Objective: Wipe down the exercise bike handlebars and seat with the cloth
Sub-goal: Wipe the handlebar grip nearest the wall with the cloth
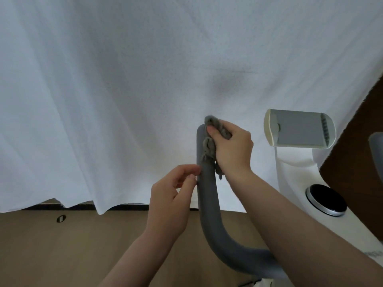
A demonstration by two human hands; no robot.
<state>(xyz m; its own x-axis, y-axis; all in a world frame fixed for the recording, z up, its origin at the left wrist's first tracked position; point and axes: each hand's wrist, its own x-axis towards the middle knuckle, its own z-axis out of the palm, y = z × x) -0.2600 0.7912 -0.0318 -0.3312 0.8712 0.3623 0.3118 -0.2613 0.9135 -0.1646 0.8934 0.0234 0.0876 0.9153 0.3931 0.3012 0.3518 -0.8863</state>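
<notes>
Nearest the camera, the grey handlebar point(209, 195) rises out of the lower frame in a smooth bend, a round tube in what looks like matte foam padding, then runs straight up to a rounded tip. The left hand point(172, 201) sits just beside the tube partway up, fingers loosely curled with the tips touching its left side, holding nothing. Higher, the right hand point(232, 150) grips the cloth point(211, 141), a grey, nubbly, frayed rag, its thumb and fingers clamped round it and pressing it against the tube near the tip. To wipe this well, the cloth probably ought to wrap right round the tube and slide down its length with firm pressure and a slight twist, while the left hand steadies the bar below. Beyond, to the right, a flat grey-and-cream phone holder point(298, 127) stands on the white frame above a round black knob point(326, 198). A white curtain point(103, 79) hangs behind. The seat is out of view.
</notes>
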